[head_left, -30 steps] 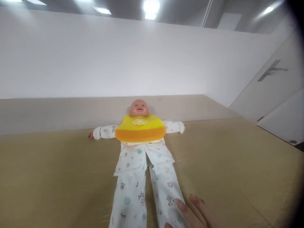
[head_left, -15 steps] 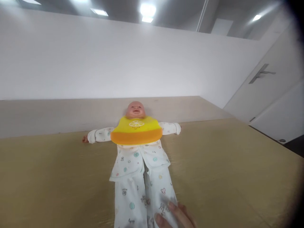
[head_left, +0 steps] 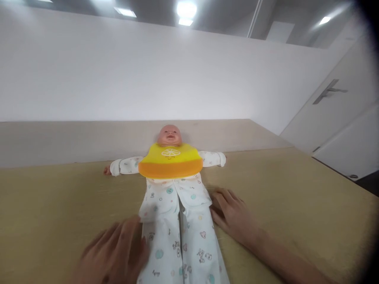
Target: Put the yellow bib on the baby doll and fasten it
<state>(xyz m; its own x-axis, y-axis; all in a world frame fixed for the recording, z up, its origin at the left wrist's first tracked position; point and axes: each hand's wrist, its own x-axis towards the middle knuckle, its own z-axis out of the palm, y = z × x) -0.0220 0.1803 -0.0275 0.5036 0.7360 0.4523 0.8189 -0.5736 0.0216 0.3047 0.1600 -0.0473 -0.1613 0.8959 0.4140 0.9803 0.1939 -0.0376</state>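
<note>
A baby doll (head_left: 170, 135) lies on its back with its arms stretched out to the sides. Around its neck is a yellow and orange bib (head_left: 170, 162) with a citrus-slice print. The doll wears a white patterned shirt (head_left: 161, 197) and white patterned trousers (head_left: 197, 240). My left hand (head_left: 114, 252), blurred, is beside the lower left hem of the shirt, thumb and fingers apart. My right hand (head_left: 232, 213) rests at the right hem, fingers bent and thumb apart from them. Whether the fingertips touch the cloth is hard to tell. The doll's feet are out of frame.
The doll lies on a wood-coloured tabletop (head_left: 281, 189). A pale raised panel (head_left: 74, 142) runs behind its head, with a white wall (head_left: 133, 71) beyond. To the right is a white door with a metal handle (head_left: 328, 91).
My left hand has come into view at the lower left. My right hand has moved up from over the trouser leg to the right hem of the shirt. The doll stays in place.
</note>
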